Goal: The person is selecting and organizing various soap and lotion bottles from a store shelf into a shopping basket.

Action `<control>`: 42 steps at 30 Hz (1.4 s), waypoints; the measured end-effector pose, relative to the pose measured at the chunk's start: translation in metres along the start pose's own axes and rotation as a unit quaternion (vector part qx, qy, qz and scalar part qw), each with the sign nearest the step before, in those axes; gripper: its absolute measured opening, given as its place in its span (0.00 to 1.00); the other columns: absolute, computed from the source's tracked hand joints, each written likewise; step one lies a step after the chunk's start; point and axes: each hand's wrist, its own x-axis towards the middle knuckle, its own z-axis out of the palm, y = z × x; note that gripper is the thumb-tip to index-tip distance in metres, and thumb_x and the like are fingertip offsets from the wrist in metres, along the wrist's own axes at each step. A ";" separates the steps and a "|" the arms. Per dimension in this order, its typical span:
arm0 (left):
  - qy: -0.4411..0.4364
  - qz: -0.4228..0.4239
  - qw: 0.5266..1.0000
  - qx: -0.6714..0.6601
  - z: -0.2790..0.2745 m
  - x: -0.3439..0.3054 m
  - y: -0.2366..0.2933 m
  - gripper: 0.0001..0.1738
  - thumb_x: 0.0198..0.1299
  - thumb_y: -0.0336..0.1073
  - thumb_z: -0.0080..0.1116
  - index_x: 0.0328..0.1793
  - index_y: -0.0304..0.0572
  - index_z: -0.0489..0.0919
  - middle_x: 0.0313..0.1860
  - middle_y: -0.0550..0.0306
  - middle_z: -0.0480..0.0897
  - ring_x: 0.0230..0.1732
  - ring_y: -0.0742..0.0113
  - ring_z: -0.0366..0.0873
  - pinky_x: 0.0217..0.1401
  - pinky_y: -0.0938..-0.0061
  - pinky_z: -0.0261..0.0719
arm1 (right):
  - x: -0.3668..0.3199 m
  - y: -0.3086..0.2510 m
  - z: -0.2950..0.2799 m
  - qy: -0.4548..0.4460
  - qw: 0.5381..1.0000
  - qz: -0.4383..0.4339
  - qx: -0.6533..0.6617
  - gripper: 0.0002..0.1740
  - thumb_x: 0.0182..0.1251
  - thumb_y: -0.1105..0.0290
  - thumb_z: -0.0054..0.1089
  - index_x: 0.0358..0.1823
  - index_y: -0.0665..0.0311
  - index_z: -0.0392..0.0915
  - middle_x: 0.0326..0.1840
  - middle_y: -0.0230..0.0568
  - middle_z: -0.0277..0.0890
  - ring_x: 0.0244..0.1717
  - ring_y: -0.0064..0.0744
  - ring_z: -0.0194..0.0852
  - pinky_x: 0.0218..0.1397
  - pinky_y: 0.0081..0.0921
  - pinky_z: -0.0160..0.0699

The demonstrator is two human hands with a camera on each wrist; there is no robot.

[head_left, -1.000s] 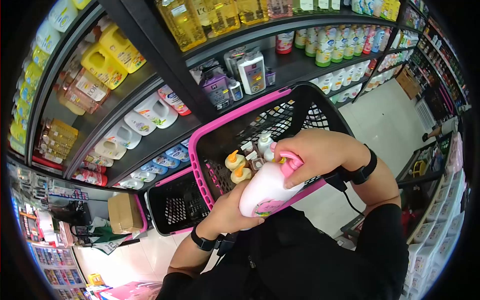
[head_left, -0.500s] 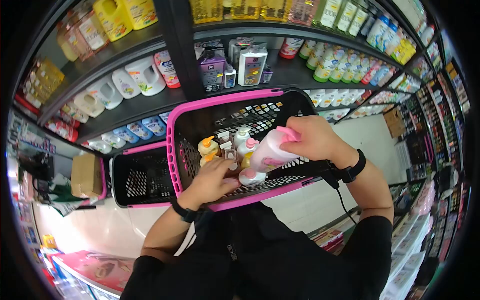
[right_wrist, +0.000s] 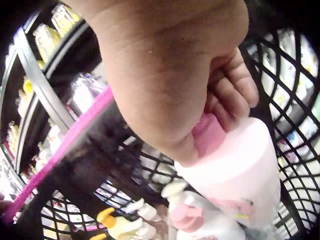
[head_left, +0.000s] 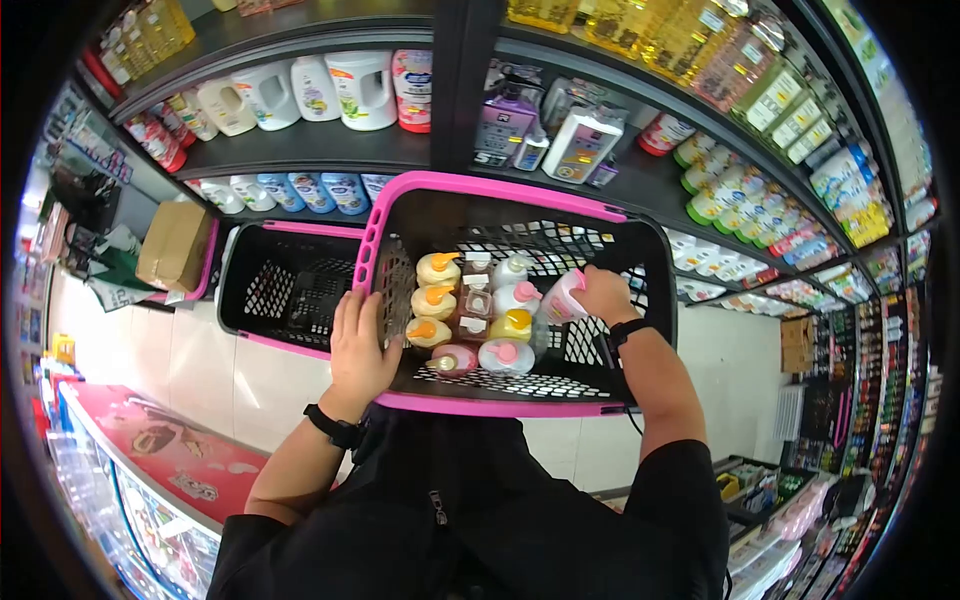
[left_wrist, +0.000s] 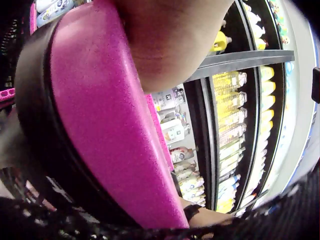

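My right hand (head_left: 603, 297) grips the pink pump top (right_wrist: 207, 135) of a pale pink pump bottle (head_left: 566, 296). The bottle leans inside a black shopping basket with a pink rim (head_left: 500, 406), to the right of the other bottles. Out at the basket's left front corner, my left hand (head_left: 358, 345) rests on the rim with its fingers straight; the left wrist view shows the pink rim (left_wrist: 105, 110) close up under the hand. Cream bottles with orange pumps (head_left: 433, 302), white bottles with pink pumps (head_left: 517, 298) and a yellow-pump bottle (head_left: 512, 324) stand packed at the basket's left.
A second black basket (head_left: 290, 280) stands on the floor to the left, with a cardboard box (head_left: 178, 245) beyond it. Shelves (head_left: 300, 150) of detergent jugs and bottles run along the far side. A pink-topped display (head_left: 165, 450) is at the lower left.
My left hand has gone from supporting the pink bottle, then touching the bottles inside, to the basket's rim. My right hand has lowered the pink bottle into the basket.
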 end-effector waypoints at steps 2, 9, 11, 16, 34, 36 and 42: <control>-0.016 -0.005 1.000 0.004 -0.004 0.002 0.004 0.40 0.48 0.33 0.72 0.70 0.36 0.69 0.72 0.34 0.67 0.75 0.33 0.62 0.77 0.48 0.64 | 0.015 0.007 0.028 -0.023 1.000 0.016 0.000 0.26 0.58 0.49 0.68 0.46 0.64 0.78 0.40 0.55 0.85 0.45 0.56 0.86 0.50 0.50 0.82; -0.035 -0.007 0.999 0.036 -0.003 0.006 0.009 0.36 0.48 0.34 0.70 0.66 0.36 0.72 0.72 0.33 0.67 0.74 0.30 0.62 0.76 0.47 0.64 | 0.043 0.018 0.079 -0.030 0.998 0.047 0.028 0.22 0.60 0.55 0.68 0.49 0.62 0.78 0.44 0.52 0.86 0.48 0.54 0.85 0.53 0.49 0.82; -0.045 -0.008 0.998 0.050 -0.004 0.007 0.009 0.36 0.49 0.34 0.70 0.66 0.36 0.72 0.72 0.33 0.67 0.74 0.30 0.61 0.76 0.48 0.64 | 0.049 0.016 0.090 -0.033 0.998 0.046 0.026 0.21 0.60 0.57 0.68 0.49 0.62 0.78 0.44 0.51 0.86 0.48 0.54 0.85 0.53 0.48 0.82; -0.066 -0.017 0.995 0.070 -0.004 0.010 0.011 0.34 0.50 0.36 0.70 0.65 0.36 0.74 0.73 0.32 0.66 0.75 0.31 0.60 0.77 0.47 0.64 | 0.067 0.007 0.102 -0.023 0.999 0.023 0.039 0.21 0.60 0.57 0.70 0.48 0.63 0.78 0.45 0.51 0.85 0.47 0.53 0.86 0.52 0.47 0.83; -0.004 -0.113 0.965 -0.238 -0.017 0.004 -0.032 0.30 0.59 0.32 0.66 0.68 0.37 0.71 0.74 0.36 0.66 0.72 0.43 0.70 0.70 0.60 0.74 | 0.059 0.011 0.076 -0.061 0.988 0.120 0.072 0.30 0.60 0.54 0.68 0.57 0.65 0.74 0.52 0.61 0.82 0.57 0.60 0.81 0.61 0.48 0.80; 0.000 -0.116 0.958 -0.261 -0.012 0.009 -0.055 0.30 0.61 0.32 0.65 0.69 0.38 0.70 0.72 0.39 0.67 0.71 0.52 0.71 0.67 0.63 0.77 | 0.045 0.010 0.062 -0.029 0.995 0.075 0.060 0.29 0.59 0.53 0.68 0.54 0.66 0.75 0.51 0.62 0.83 0.55 0.61 0.82 0.59 0.50 0.80; 0.046 -0.227 0.935 -0.268 -0.010 0.061 -0.173 0.28 0.56 0.35 0.66 0.63 0.31 0.75 0.51 0.41 0.80 0.51 0.51 0.81 0.58 0.63 0.81 | 0.003 -0.031 0.000 -0.048 0.994 -0.002 0.094 0.24 0.56 0.61 0.70 0.50 0.66 0.76 0.43 0.62 0.83 0.48 0.65 0.82 0.53 0.54 0.81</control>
